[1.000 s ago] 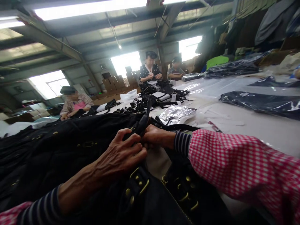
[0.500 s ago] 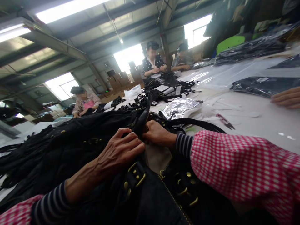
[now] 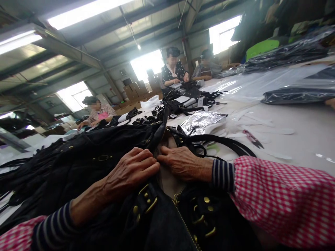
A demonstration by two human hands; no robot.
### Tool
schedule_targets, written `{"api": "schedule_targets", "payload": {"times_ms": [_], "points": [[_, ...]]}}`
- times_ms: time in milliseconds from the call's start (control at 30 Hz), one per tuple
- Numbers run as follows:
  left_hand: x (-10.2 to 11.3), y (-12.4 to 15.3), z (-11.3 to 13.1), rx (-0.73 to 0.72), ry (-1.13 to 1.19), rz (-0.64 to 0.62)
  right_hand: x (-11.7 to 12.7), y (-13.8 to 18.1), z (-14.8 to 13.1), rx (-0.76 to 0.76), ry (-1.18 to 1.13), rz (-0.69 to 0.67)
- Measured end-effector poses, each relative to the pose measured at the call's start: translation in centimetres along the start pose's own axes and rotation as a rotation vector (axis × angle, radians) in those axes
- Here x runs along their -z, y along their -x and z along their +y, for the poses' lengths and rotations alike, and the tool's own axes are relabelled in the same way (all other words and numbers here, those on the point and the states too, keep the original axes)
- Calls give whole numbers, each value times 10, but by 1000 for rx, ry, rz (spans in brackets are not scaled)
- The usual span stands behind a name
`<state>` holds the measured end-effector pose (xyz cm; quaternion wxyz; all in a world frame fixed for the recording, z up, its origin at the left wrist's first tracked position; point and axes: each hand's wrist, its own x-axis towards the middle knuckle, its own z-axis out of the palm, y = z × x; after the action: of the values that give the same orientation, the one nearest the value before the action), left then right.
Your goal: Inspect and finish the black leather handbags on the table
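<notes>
Black handbag (image 3: 167, 223), partly unzipped at lower centre, pale lining (image 3: 169, 183) showing. Left hand (image 3: 132, 165) and right hand (image 3: 183, 163) curl, half closed, nearly meeting at its opening; fingertips hidden, so grip cannot be told. The step seems to be working that opening; next calls for careful fingerwork. Thread snips (image 3: 252, 138) lie on the counter (image 3: 300, 153), right.
</notes>
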<state>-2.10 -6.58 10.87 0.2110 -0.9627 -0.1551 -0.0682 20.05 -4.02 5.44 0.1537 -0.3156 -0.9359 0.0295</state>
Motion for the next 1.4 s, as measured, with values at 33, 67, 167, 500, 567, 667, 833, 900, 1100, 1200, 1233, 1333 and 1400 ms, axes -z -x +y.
{"api": "schedule_targets", "payload": {"times_ms": [33,67,167,500,567,667,833,900,1100,1200,1233,1333,1400], "points": [[0,-1,0,-3,-7,-12,-1,-1,1,13,27,6],[0,-1,-1,0,-12,-20,-2,-2,1,25,43,17],[0,0,-1,29,-4,-20,-6,1,4,24,14,65],[-2,2,-2,58,77,5,-5,-4,0,-13,82,2],[-3,1,-3,44,67,17,-3,-7,-1,-6,112,-12],[-5,1,-1,36,56,39,-3,-9,-6,1,151,-18],[-19,0,-2,38,41,111,-13,-13,-1,15,222,33],[-20,-2,-5,24,21,109,-16,-12,6,30,235,57],[0,-4,-10,-12,41,8,-12,-7,7,-49,58,59],[7,-9,-19,39,130,-120,-6,-12,2,-45,112,-54],[9,-11,-23,78,174,-161,-4,-13,1,-38,105,-83],[13,-17,-33,222,303,-237,2,-7,3,-46,-83,-52],[15,-19,-35,319,372,-248,6,6,4,-81,-303,33]]}}
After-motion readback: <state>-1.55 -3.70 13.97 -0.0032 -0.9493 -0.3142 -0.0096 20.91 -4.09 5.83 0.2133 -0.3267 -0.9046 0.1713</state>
